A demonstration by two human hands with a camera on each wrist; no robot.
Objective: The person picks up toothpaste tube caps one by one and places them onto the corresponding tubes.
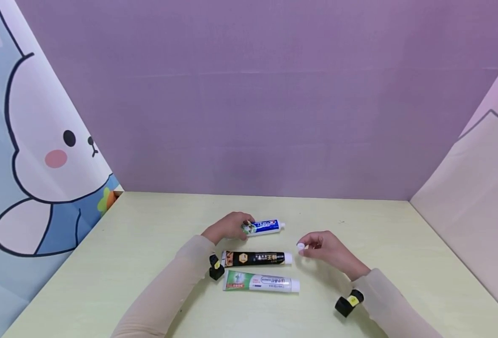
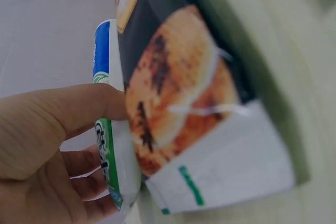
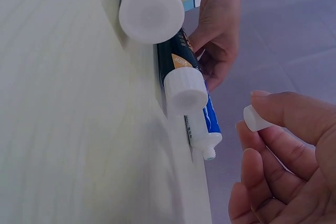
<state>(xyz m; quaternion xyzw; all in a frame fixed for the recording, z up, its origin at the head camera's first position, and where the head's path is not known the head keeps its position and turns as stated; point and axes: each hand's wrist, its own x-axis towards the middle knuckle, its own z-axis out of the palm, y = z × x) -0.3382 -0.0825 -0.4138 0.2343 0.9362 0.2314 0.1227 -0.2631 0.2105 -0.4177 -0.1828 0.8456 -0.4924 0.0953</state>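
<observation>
My left hand grips the tail end of a blue, white and green toothpaste tube, thumb along its near side. That tube's bare nozzle shows in the right wrist view, with no cap on it. Between thumb and fingertips my right hand pinches a small white cap, a short way right of the nozzle. Closer to me lies a black toothpaste tube with its white cap on. Nearest is a green and white toothpaste tube, also capped.
All the tubes lie on a pale wooden table, their cap ends toward the right. A purple backdrop rises behind the table's far edge. A printed cartoon cloth hangs at the left, and a pale cloth at the right.
</observation>
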